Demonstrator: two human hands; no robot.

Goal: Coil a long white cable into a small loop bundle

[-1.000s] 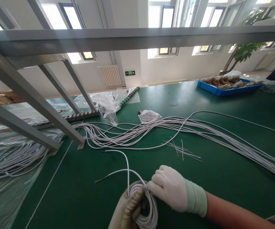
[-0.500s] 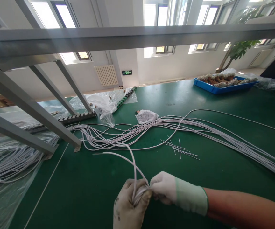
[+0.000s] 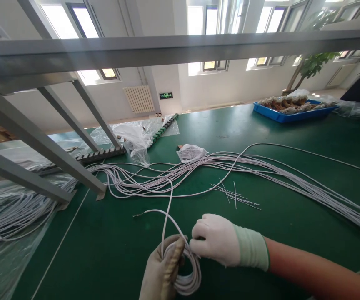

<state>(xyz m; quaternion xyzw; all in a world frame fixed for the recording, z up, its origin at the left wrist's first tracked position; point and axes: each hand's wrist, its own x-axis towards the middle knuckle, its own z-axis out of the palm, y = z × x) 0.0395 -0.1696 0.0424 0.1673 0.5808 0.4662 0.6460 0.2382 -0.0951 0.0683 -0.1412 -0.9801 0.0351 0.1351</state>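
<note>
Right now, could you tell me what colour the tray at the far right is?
Blue tray, head view.

counter [image 3: 111, 250] dark green; wires [image 3: 261, 171] white; coil [image 3: 188, 281] white; tray [image 3: 289, 117] blue; right-hand glove [image 3: 217, 243] white, pale green cuff; left-hand glove [image 3: 161, 275] dingy beige.

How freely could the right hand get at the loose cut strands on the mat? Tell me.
Probably yes: the right hand pinches the coil, but only bare green mat separates it from the strands.

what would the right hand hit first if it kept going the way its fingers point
The right hand points leftward; its fingertips already touch the white wire coil held in the left hand, so it would meet that coil first, then probably the left glove behind it.
</note>
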